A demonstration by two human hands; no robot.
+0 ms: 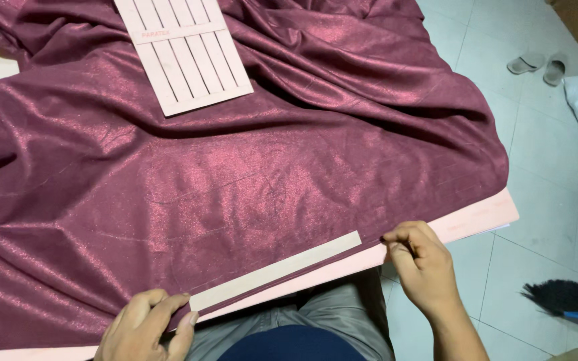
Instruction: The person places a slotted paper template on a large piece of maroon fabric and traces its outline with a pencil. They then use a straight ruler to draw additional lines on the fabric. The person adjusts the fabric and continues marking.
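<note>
My left hand (147, 325) lies knuckles up at the near edge of the maroon cloth (235, 167), fingers curled together and pressing down on the near end of the pale strip (275, 271), so that the strip stays flat on the cloth. My right hand (417, 262) comes in past the strip's far end, wrist bent and fingers folded in, thumb and forefinger pinching the hem of the cloth just beyond that end. The one strip lies slantwise along the cloth's near edge, between my two hands, touching the left and just short of the right. Under the cloth's edge a pink board (476, 217) shows as a narrow band on the tabletop, running beside the strip and sticking out past the cloth's corner to the right of the strip. Well beyond the strip, on the far part of the cloth, rests one pale slatted card (182, 53), from which I count about five long strips side by side. Off the tabletop, far to the right of the strip, the tiled floor (543, 167) carries two grey slippers (538, 65) lying together and one black brush (563, 297) with a blue handle. My grey trousers (329, 317) show just below the strip.
</note>
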